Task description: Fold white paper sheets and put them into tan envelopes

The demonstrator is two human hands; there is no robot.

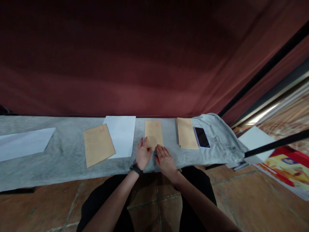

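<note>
Head view: the brown envelope [153, 130], a plain oblong with faint red marks at its far right corner, lies flat on grey cloth [69, 151] between 1 white sheet [122, 135] at left and 1 brown stack [187, 133] at right. Right hand [166, 160] flat, fingers together on its near end; left hand [143, 154] loosely bent at its near left edge, whether gripping I can't tell.

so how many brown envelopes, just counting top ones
3: left envelope overlapping paper, middle envelope partly under the left hand and right hand, right envelope beside the phone. More may be hidden underneath.
</note>
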